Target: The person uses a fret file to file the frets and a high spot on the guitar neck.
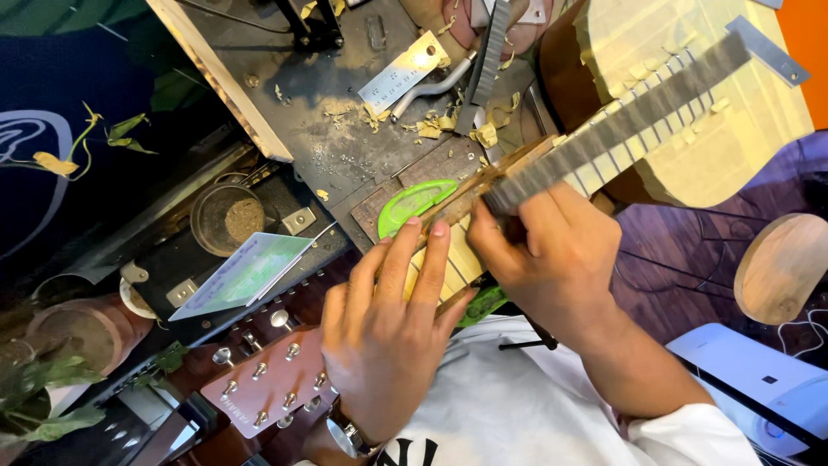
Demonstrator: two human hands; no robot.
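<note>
The person sits close to the counter (345, 129), and a guitar neck (535, 177) lies across the lap, with the pale guitar body (724, 129) up to the right and the headstock (267, 388) with its tuning pegs down at the left. The dark fretboard (621, 121) seems to be lifting away from the neck, and the near end of it is just under both hands. The left hand (384, 332) lies flat with the fingers stretched out and almost closed together; the fingertips press on the pale wood of the neck beside a green plastic tool (414, 200), and it grips nothing that I can see. The right hand (552, 255) is curled closed around the loose end of the fretboard, the thumb pushing at its edge; if a small tool is inside this hand, I cannot tell. To do this step well, I think the pressure should be slow and even, with the left hand keeping the neck steady, so the thin wood does not crack or splinter. On the counter behind there are a steel ruler (403, 71), a file (485, 65) and many wood shavings (431, 121). A round tin (227, 217) with dust stands at the left, well apart from the hands.
</note>
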